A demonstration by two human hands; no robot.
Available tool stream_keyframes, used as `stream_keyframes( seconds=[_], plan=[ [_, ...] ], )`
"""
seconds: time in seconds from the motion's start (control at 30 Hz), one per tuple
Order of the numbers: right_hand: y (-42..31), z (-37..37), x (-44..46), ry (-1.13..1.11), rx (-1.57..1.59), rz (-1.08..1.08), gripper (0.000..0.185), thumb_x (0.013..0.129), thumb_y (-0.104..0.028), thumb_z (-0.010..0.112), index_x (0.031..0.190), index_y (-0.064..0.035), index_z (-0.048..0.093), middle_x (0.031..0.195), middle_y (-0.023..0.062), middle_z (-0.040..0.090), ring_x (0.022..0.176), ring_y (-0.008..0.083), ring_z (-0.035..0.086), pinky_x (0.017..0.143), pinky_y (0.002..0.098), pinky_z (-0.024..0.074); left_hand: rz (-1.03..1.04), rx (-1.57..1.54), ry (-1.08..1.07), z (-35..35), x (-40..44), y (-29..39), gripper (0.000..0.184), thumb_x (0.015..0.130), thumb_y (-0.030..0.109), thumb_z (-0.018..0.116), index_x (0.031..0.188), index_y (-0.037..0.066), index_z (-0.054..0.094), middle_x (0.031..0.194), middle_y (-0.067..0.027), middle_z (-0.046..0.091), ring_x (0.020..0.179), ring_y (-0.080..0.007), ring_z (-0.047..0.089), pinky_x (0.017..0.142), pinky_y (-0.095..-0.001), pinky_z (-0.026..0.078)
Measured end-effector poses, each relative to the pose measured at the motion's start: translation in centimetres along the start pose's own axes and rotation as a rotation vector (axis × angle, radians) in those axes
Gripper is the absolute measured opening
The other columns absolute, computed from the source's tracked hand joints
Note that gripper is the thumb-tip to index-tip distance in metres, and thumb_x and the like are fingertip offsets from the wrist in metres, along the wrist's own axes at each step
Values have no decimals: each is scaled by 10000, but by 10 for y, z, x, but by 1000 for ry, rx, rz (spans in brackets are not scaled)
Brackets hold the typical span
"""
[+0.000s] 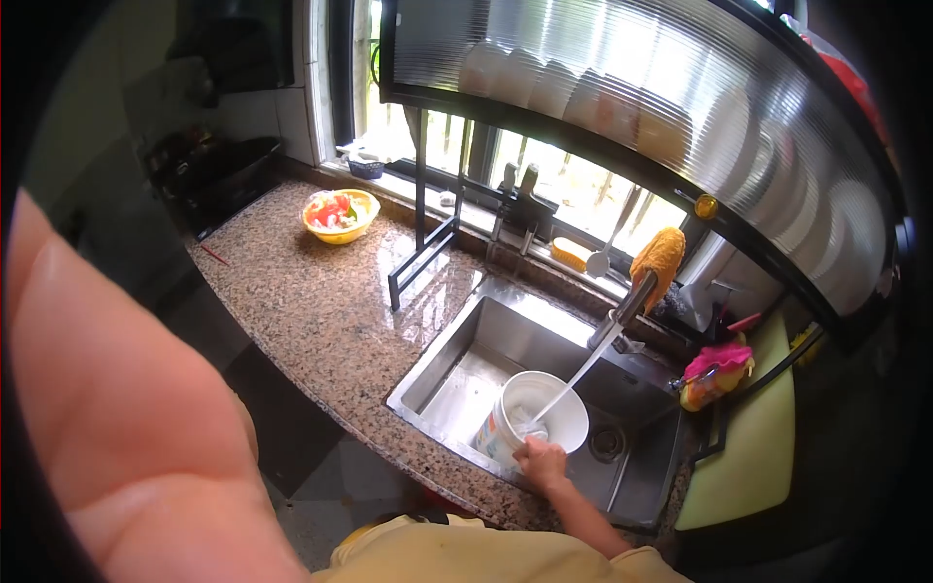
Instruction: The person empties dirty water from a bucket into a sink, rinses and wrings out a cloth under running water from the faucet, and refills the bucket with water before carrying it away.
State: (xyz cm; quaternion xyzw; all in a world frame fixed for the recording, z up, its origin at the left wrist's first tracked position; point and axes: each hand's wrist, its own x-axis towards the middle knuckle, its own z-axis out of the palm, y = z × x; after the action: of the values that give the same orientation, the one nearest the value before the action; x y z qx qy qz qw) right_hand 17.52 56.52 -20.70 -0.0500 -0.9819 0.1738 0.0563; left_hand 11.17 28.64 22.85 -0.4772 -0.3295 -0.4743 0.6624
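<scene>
In the steel sink point(442, 394) stands a white plastic bucket point(497, 432), tilted, its mouth facing up and to the right. My right hand point(541, 462) is closed on the near rim of this bucket. A stream of water point(580, 373) runs from the faucet point(637, 299) into it, and the water inside looks frothy. Very close to the camera, my left hand point(136, 418) fills the left side of the view. Its fingers are out of sight, so what it touches cannot be made out.
An orange cloth point(658, 260) hangs over the faucet. A yellow bowl point(340, 235) of scraps sits on the granite counter point(292, 291). Overhead is a dish rack point(583, 92) with plates. A pale green board point(753, 437) leans right of the sink, near a pink cloth point(714, 361).
</scene>
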Motion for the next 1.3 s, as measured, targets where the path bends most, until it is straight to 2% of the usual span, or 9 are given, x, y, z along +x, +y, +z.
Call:
stream_keyframes(
  seconds=[0.17, 0.23, 0.33, 0.47, 0.73, 1.13, 1.2, 1.27, 1.3],
  plan=[
    [8, 26, -13, 184, 9, -12, 237, 660, -267, 708, 677, -101, 539, 648, 104, 607, 615, 322, 592, 554, 448, 428, 26, 27, -8, -11, 3, -9, 648, 777, 527, 587, 1225, 94, 413, 1377, -203, 312, 1278, -379, 276, 1022, -520, 237],
    [1, 17, -14, 155, -19, -1, 204, 661, -256, 687, 651, -106, 550, 663, 89, 609, 621, 293, 594, 581, 424, 438, 42, 40, 1, -15, 10, -17, 634, 775, 520, 591, 1213, 94, 424, 1373, -203, 314, 1273, -377, 279, 1018, -516, 242],
    [9, 28, -13, 189, -31, -5, 281, 632, -317, 727, 646, -105, 543, 618, 103, 594, 598, 323, 592, 546, 450, 433, 72, 62, 25, -24, 35, -33, 614, 772, 510, 598, 1195, 94, 439, 1367, -202, 317, 1266, -374, 283, 1012, -509, 249],
    [4, 29, -15, 193, 3, -7, 233, 632, -304, 716, 642, -121, 572, 633, 79, 606, 594, 309, 592, 549, 432, 441, 75, 107, 21, -25, 81, -46, 588, 769, 496, 607, 1171, 94, 460, 1359, -200, 320, 1257, -370, 289, 1003, -500, 259],
    [16, 15, -22, 219, -33, 16, 184, 626, -277, 704, 630, -134, 587, 626, 78, 599, 592, 306, 590, 553, 425, 447, 55, 116, 97, -37, 117, -29, 535, 761, 469, 626, 1124, 95, 502, 1344, -197, 327, 1239, -362, 301, 986, -482, 278],
    [25, 52, -10, 261, 7, 30, 183, 612, -238, 697, 588, -139, 546, 597, 74, 568, 570, 313, 574, 535, 436, 439, 69, 241, -83, -51, 52, -31, 457, 751, 428, 653, 1052, 95, 565, 1321, -193, 338, 1212, -350, 318, 961, -454, 306],
    [6, 30, -14, 296, -2, -56, 213, 635, -250, 698, 599, -121, 533, 603, 104, 575, 554, 343, 564, 543, 465, 438, 26, 258, -112, -51, 30, -28, 444, 749, 421, 657, 1040, 95, 575, 1317, -192, 340, 1207, -348, 321, 957, -450, 311],
    [25, 47, -13, 297, -134, -16, 197, 632, -254, 697, 619, -131, 543, 620, 77, 567, 579, 302, 564, 536, 434, 421, 17, 252, -147, -51, 17, -21, 432, 747, 414, 662, 1028, 95, 585, 1314, -191, 342, 1203, -346, 324, 952, -445, 316],
    [11, 45, -14, 270, -76, -2, 192, 638, -252, 692, 626, -132, 544, 627, 69, 570, 588, 296, 567, 545, 428, 421, 5, 242, -190, -49, 10, -19, 425, 746, 411, 664, 1022, 96, 591, 1312, -191, 342, 1200, -345, 326, 950, -443, 318]
  ],
)
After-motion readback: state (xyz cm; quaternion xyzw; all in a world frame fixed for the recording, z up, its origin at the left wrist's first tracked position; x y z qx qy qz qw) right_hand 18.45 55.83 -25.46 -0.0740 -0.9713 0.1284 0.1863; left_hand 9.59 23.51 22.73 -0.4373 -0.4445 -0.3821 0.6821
